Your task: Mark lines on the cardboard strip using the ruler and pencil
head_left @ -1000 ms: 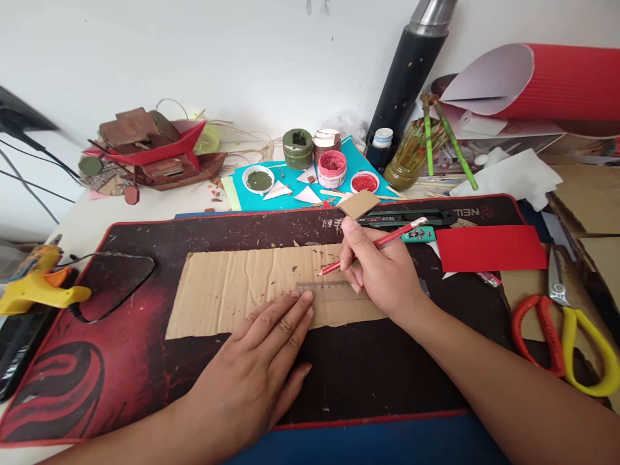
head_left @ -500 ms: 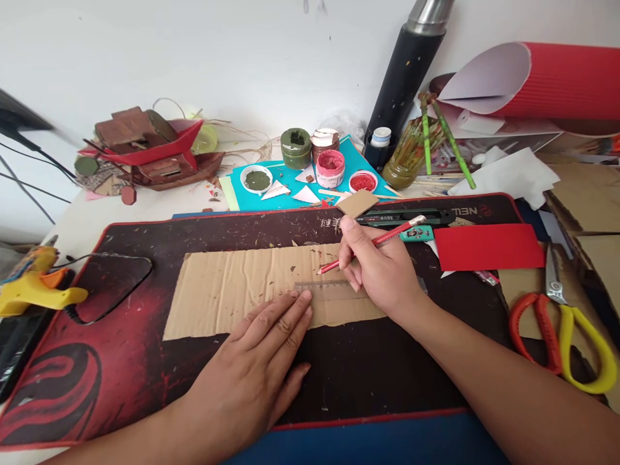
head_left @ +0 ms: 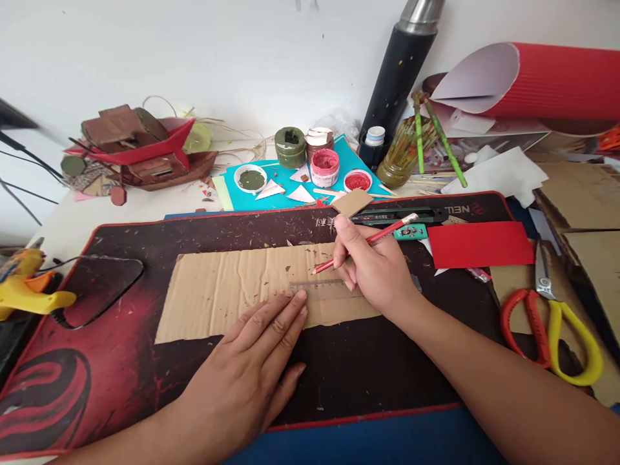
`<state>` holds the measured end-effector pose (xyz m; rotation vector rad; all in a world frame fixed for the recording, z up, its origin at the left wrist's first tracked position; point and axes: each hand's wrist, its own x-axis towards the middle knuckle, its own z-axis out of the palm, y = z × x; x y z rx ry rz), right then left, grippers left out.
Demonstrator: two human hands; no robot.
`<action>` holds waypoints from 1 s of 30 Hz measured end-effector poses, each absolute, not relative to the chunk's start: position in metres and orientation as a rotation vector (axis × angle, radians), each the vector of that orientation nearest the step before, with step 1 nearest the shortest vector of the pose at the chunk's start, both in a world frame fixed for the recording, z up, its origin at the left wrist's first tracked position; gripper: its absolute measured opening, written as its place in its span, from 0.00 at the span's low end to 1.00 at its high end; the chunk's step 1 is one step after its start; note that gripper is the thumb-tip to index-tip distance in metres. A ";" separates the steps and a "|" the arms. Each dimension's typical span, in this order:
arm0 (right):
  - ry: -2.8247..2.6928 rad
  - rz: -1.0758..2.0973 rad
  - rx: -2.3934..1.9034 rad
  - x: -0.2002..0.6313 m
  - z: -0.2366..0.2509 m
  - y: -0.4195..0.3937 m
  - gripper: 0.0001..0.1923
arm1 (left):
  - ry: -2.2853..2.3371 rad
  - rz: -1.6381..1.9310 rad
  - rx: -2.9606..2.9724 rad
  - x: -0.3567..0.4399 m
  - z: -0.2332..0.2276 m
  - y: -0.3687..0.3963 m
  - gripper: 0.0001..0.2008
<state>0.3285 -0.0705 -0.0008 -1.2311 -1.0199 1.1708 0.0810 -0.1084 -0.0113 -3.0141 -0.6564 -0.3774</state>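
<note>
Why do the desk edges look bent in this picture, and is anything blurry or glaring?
Head view: the wide lens bows the mat's border and stretches the forearms at the bottom. Light is soft and even, with faint shadows under the left hand and right hand. No strong glare. The clear ruler is hard to make out on the cardboard.

The left hand (head_left: 252, 361) lay flat, palm down, on the dark red mat (head_left: 116, 323), its fingertips (head_left: 295, 298) pressing the near end of a clear ruler (head_left: 322, 285) onto a long cardboard strip (head_left: 217, 290); the right hand (head_left: 378, 271) pinched a red pencil (head_left: 372, 240), tip down on the cardboard just above the ruler's edge; a red card (head_left: 479, 244) lay just right of that hand; scissors (head_left: 557, 323) with red and yellow handles rested farther right; paint pots (head_left: 323, 166) stood at the back of the surface; a yellow glue gun (head_left: 24, 290) sat at the left edge.
</note>
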 end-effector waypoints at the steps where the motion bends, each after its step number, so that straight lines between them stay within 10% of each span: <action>1: -1.022 1.175 -1.230 0.329 -0.001 -0.070 0.36 | -0.658 -0.381 -3.017 0.081 -0.011 -0.108 0.28; 30: -1.008 1.174 -1.250 0.330 0.002 -0.071 0.36 | -0.644 -0.384 -3.011 0.081 -0.012 -0.108 0.27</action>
